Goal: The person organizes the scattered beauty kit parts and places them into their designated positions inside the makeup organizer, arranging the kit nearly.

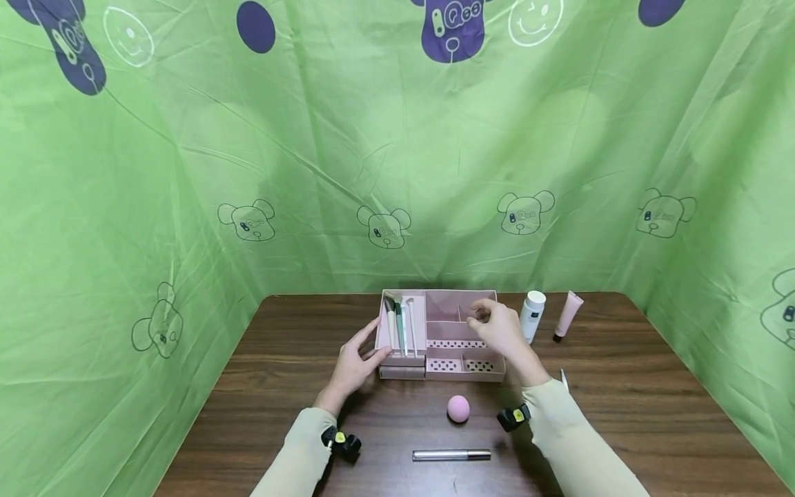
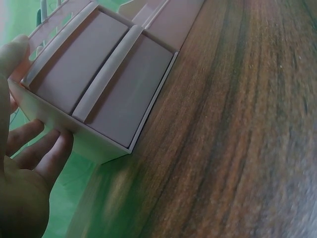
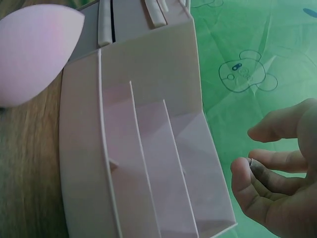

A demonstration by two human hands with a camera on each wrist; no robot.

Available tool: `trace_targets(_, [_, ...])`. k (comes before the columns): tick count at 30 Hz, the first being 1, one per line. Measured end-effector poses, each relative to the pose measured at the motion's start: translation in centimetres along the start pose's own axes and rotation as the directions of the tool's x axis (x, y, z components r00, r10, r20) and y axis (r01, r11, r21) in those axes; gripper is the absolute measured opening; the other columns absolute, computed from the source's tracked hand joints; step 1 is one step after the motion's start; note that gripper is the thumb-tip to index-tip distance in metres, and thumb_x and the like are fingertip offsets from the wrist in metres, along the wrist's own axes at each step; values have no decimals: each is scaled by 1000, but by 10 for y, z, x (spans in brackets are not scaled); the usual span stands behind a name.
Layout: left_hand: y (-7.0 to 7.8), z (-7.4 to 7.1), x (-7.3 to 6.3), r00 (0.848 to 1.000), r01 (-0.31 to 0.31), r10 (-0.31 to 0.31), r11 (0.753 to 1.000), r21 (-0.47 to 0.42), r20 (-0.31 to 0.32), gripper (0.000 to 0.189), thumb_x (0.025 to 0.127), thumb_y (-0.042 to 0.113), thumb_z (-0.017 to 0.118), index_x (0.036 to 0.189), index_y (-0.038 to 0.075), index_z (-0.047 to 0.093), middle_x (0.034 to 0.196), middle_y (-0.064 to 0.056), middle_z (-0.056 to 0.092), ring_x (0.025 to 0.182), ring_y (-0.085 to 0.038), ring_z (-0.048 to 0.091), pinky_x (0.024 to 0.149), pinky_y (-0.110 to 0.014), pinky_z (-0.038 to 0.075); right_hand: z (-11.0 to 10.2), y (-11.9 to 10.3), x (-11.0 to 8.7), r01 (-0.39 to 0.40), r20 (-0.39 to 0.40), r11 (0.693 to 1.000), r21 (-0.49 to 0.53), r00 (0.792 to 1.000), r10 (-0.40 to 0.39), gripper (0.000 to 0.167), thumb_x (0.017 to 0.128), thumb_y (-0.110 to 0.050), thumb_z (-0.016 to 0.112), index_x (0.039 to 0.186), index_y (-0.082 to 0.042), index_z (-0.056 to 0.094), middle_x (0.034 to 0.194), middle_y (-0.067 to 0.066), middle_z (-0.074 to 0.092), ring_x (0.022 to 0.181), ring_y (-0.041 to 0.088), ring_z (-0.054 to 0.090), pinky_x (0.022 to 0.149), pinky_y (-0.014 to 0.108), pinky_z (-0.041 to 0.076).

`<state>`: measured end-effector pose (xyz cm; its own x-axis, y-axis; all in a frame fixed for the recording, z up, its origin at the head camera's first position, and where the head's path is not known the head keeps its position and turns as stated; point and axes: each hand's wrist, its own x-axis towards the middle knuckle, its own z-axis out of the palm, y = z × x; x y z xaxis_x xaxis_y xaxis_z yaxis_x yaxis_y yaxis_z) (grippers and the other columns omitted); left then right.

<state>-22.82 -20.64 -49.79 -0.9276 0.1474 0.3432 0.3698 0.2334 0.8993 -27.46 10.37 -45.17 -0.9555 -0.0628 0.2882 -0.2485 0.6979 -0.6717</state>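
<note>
A pink makeup organizer (image 1: 466, 376) stands at the back middle of the table, with several makeup brushes (image 1: 399, 328) lying in its upper left tray. My left hand (image 1: 350, 369) holds the organizer's left front corner, thumb at the tray's front and fingers against the side wall. In the left wrist view, two closed drawers (image 2: 133, 94) show beside that hand. My right hand (image 1: 502, 331) hovers over the back right compartment. Its fingers are loosely bent, the thumb stands apart from them, and I see nothing held. The right wrist view shows bare compartments (image 3: 163, 163).
Right of the organizer stand a white bottle (image 1: 532, 316) and a pink tube (image 1: 568, 316). A pink makeup sponge (image 1: 458, 408) sits in front, with a silver pen-like tube (image 1: 451, 455) nearer me. A thin pale item (image 1: 564, 378) is partly hidden by my right sleeve. Green cloth surrounds the table.
</note>
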Motion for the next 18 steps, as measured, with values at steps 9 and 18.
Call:
trace_targets(9, [0,-1,1,1000,-16,16,1000,14,0,66,87,11,74,144,-2,44,145,-26,46,127,-43,49,100,-54,48,-12,11,-7,-16,23,1000,13,1000,15,27,84,-15,69,109,-6,69,91,7,72,83,20,66,74,36,56])
trace_targets(18, [1,0,0,1000,-16,16,1000,14,1,66,87,10,74,144,-2,44,145,-27,45,126,-44,49,100,-55,48,-21,26,-18,-43,5,999,-10,999,43,27,85,-15,68,110,-5,69,89,4,72,79,17,66,74,35,55])
